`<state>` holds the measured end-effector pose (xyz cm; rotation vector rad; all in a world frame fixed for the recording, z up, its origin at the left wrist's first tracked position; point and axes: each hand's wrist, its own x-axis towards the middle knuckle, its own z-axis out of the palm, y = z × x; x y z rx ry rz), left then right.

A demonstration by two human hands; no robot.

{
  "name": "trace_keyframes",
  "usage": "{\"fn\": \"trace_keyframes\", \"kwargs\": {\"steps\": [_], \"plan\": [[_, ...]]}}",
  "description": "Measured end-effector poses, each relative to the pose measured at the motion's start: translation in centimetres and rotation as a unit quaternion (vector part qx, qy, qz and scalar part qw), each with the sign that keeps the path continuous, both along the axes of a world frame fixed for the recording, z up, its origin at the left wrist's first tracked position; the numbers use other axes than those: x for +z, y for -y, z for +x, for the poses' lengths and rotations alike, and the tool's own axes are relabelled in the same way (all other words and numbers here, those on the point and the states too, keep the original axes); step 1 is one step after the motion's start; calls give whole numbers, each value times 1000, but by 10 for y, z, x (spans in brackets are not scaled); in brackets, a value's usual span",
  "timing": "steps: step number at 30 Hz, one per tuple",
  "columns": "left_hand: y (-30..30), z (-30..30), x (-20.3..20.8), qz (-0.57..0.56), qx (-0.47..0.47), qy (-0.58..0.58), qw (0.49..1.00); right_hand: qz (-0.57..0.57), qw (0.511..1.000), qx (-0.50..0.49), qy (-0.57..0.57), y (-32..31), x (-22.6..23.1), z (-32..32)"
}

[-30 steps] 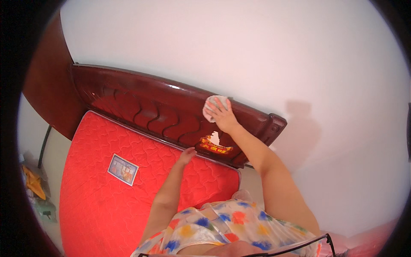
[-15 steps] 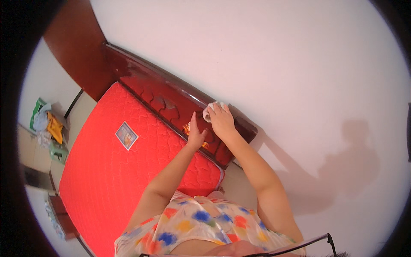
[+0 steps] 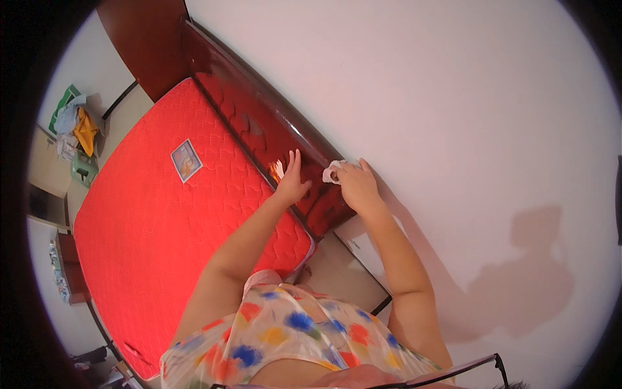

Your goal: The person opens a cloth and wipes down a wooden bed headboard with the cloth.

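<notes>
A pale, crumpled cloth is gripped in my right hand, pressed on the top rail near the right end of a glossy dark red headboard. My left hand is in front of the headboard's lower panel, with its fingers stretched and apart and nothing in it. Whether it touches the panel I cannot tell. Beside its fingers, a shiny orange-gold patch shows on the panel. Below lies a red quilted mattress, its edge against the headboard.
A picture label lies flat on the mattress. The white wall rises right behind the headboard. At the far left, a green stool stands by a heap of clothes. A tall brown wooden panel stands at the headboard's far end.
The view has shifted, so the bed sits differently in it. My right hand with the cloth is nearer the headboard's right end. My left hand stays open by the panel.
</notes>
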<state>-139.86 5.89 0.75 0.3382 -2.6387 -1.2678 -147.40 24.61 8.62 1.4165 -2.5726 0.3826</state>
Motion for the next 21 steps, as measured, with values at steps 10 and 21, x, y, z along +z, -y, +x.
{"fn": "trace_keyframes", "kwargs": {"steps": [10, 21], "plan": [[-2, 3, 11, 25, -11, 46, 999, -160, 971, -60, 167, -58, 1, 34], [33, 44, -45, 37, 24, -27, 999, 22, 990, -99, -94, -13, -80, 84]]}}
